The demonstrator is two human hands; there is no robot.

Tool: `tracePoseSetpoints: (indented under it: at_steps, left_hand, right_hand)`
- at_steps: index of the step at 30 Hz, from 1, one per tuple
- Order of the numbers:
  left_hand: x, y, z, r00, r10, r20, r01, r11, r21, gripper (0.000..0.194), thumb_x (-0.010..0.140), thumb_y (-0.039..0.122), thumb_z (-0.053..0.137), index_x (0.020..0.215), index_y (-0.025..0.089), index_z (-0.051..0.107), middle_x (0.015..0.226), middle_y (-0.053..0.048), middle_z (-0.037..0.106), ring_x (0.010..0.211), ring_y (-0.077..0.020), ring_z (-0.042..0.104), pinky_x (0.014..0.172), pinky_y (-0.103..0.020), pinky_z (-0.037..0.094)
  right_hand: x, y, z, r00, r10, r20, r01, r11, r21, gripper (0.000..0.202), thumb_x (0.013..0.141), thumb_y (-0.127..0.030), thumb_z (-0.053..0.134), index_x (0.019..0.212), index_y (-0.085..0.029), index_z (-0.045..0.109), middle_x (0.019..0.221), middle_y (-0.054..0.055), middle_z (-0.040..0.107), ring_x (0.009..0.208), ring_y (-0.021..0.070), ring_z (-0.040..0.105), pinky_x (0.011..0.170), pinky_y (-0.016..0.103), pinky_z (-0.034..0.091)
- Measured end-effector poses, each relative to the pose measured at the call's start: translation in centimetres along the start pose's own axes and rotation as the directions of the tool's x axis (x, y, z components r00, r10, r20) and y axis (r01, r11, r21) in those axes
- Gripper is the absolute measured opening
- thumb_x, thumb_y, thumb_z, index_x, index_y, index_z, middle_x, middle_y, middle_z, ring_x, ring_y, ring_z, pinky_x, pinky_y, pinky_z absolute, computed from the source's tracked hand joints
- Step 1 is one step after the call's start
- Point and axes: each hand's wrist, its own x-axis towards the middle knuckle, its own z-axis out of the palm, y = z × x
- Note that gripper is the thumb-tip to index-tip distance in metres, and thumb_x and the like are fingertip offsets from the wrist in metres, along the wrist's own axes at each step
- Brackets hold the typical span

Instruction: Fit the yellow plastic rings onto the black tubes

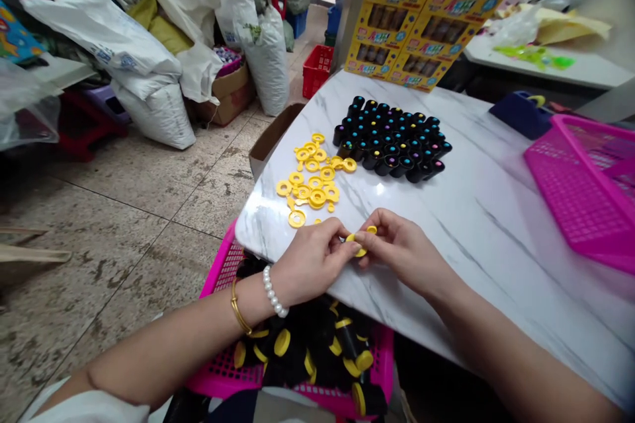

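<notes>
My left hand [317,258] and my right hand [397,248] meet over the front edge of the marble-patterned table [496,264]. Between their fingertips is a small yellow plastic ring cap [358,251], pinched from both sides and partly covered by the fingers. Beyond my left hand lies a loose spread of yellow ring caps [317,197], some with small round tabs. Farther back, black cylinders [391,139] stand upright in a tight group, with blue, yellow, purple and pink dots at their tops.
Below the table edge, a pink basket [211,377] holds black cylinders with yellow caps. Another pink basket [570,192] stands at right. Stacked yellow boxes [411,66] rise at the back. A cardboard box [275,135], white sacks [153,106] and a red crate [317,69] are on the floor.
</notes>
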Motion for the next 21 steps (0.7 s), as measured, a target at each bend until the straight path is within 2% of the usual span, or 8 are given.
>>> tracePoseSetpoints:
  at_steps: [3, 5, 10, 15, 17, 21]
  left_hand:
    - [-0.3, 0.0, 0.4, 0.997, 0.069, -0.038, -0.068, 0.997, 0.034, 0.023, 0.085, 0.038, 0.058, 0.098, 0.018, 0.059, 0.073, 0.001, 0.059, 0.065, -0.0116, 0.052, 0.061, -0.023, 0.04]
    - [-0.3, 0.0, 0.5, 0.995, 0.086, -0.05, -0.084, 0.996, 0.036, 0.025, 0.082, 0.037, 0.062, 0.098, 0.018, 0.059, 0.072, 0.002, 0.057, 0.064, -0.011, 0.05, 0.06, -0.022, 0.04]
    - [0.5, 0.0, -0.2, 0.998, -0.033, 0.051, 0.037, 0.996, -0.084, 0.024, 0.09, 0.038, 0.049, 0.086, 0.017, 0.061, 0.072, 0.002, 0.059, 0.063, -0.0095, 0.051, 0.056, -0.02, 0.038]
    - [0.9, 0.0, -0.2, 0.995, -0.083, 0.053, 0.088, 0.99, -0.112, 0.023, 0.09, 0.036, 0.048, 0.082, 0.017, 0.057, 0.069, 0.003, 0.057, 0.057, -0.008, 0.049, 0.053, -0.019, 0.037]
    - [0.4, 0.0, 0.1, 0.998, -0.068, -0.002, 0.067, 0.994, -0.081, 0.021, 0.091, 0.036, 0.047, 0.09, 0.018, 0.057, 0.07, 0.003, 0.056, 0.057, -0.0088, 0.05, 0.053, -0.02, 0.038]
    - [-0.6, -0.5, 1.2, 0.98, 0.11, -0.167, -0.097, 0.992, 0.085, 0.024, 0.083, 0.035, 0.061, 0.101, 0.019, 0.057, 0.081, 0.0, 0.056, 0.071, -0.0129, 0.053, 0.062, -0.023, 0.043]
  right_hand:
    - [-0.2, 0.4, 0.2, 0.995, -0.065, -0.078, 0.064, 0.998, -0.013, 0.033, 0.077, -0.048, 0.065, 0.077, -0.02, 0.048, 0.065, -0.001, 0.061, 0.056, 0.013, 0.061, 0.052, 0.024, 0.049]
    - [-0.3, 0.5, 0.4, 0.992, -0.086, -0.092, 0.083, 0.996, -0.041, 0.031, 0.077, -0.046, 0.065, 0.078, -0.02, 0.048, 0.063, -0.003, 0.059, 0.054, 0.0117, 0.058, 0.049, 0.023, 0.046]
    - [-0.2, 0.5, 0.7, 0.996, -0.06, -0.071, 0.058, 0.998, -0.034, 0.028, 0.078, -0.042, 0.063, 0.081, -0.019, 0.047, 0.063, -0.004, 0.057, 0.05, 0.0113, 0.06, 0.047, 0.021, 0.043]
    - [-0.3, 0.7, 0.9, 0.995, -0.063, -0.077, 0.064, 0.998, 0.013, 0.028, 0.079, -0.043, 0.062, 0.08, -0.02, 0.046, 0.062, -0.005, 0.055, 0.047, 0.01, 0.058, 0.045, 0.021, 0.042]
    - [-0.4, 0.9, 1.1, 0.993, -0.076, -0.093, 0.079, 0.996, 0.03, 0.028, 0.079, -0.043, 0.062, 0.08, -0.02, 0.047, 0.057, -0.007, 0.052, 0.043, 0.0089, 0.052, 0.042, 0.02, 0.039]
    - [-0.1, 1.3, 0.6, 0.983, -0.145, -0.117, 0.152, 0.987, 0.059, 0.027, 0.079, -0.042, 0.063, 0.079, -0.016, 0.055, 0.058, -0.005, 0.053, 0.046, 0.0072, 0.046, 0.043, 0.02, 0.036]
